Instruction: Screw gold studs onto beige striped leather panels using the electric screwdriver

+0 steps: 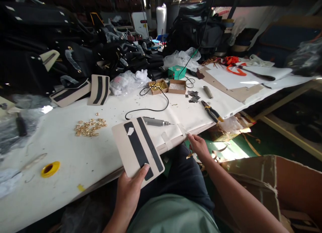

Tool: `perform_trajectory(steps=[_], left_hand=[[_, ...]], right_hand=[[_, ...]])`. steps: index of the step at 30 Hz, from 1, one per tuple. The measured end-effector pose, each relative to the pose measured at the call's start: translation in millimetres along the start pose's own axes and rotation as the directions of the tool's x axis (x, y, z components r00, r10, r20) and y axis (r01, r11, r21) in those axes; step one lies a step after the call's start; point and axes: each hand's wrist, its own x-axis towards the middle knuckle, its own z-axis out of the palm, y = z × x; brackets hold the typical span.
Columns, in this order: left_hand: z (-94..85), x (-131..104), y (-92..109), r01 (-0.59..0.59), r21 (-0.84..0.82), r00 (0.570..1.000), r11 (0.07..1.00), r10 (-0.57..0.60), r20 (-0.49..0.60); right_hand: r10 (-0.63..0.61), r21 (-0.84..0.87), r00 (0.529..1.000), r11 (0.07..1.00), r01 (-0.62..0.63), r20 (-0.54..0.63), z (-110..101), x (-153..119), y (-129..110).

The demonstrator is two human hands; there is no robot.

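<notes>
My left hand (132,186) grips the lower edge of a beige panel (120,139), thumb on top. Two black strips (137,144) run along the panel, and a small white patch (130,131) sits on one of them. At the table's front edge, the closed fingers of my right hand (198,145) pinch the end of a pale tape strip (181,128). Another pale strip (165,139) lies over the edge to its left. Just behind the panel rests a grey electric screwdriver (156,121) with its cord.
Gold-coloured metal fittings (90,127) lie left on the white table (67,159), near a yellow tape roll (50,169). Pliers (211,111), dark metal plates (193,97) and small boxes (177,86) are farther back. Black bags (75,58) crowd the rear; a cardboard box (251,186) stands right.
</notes>
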Motion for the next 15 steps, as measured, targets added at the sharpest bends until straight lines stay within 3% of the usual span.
perform_trajectory(steps=[8, 11, 15], left_hand=[[12.2, -0.9, 0.0, 0.019, 0.042, 0.999, 0.999, -0.021, 0.041], [14.9, -1.8, 5.3, 0.013, 0.038, 0.998, 0.999, -0.016, 0.063], [17.9, -3.2, 10.5, -0.014, 0.046, 0.993, 0.999, 0.008, 0.116]], right_hand=[[0.165, -0.043, 0.986, 0.985, -0.165, 0.006, -6.7, 17.5, -0.1], [0.137, -0.062, 0.990, 0.988, -0.139, -0.039, -15.2, 12.8, -1.9], [-0.045, -0.062, 0.958, 0.998, 0.029, -0.282, -28.3, -22.7, -3.3]])
